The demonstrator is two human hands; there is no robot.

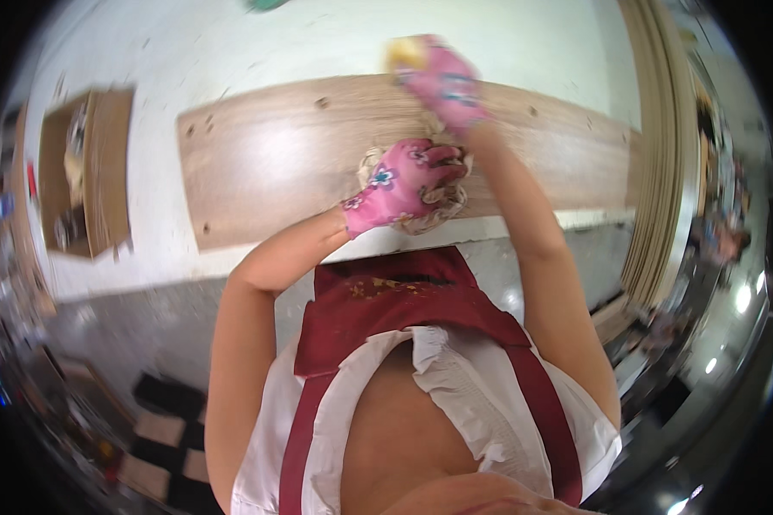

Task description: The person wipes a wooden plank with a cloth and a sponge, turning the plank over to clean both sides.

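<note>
Pink flowered gloves cover both hands. My left hand [408, 180] is closed around a bunched beige rag [445, 206], which looks stringy and rests at the near edge of a wood-grain board [266, 163]. Farther off, past the board's far edge, my right hand [442, 81] is smeared by motion. A small yellow thing [406, 53] shows at its fingers; its kind is too blurred to tell. Several dark round holes or marks dot the long board, which lies flat on a white tabletop [258, 56].
On the left of the tabletop stands an open wooden box [103, 172] with small things inside. A stack of long panels [661, 154] borders the right side. Part of a green object [268, 3] shows at the top edge. Grey floor [163, 330] lies below the table.
</note>
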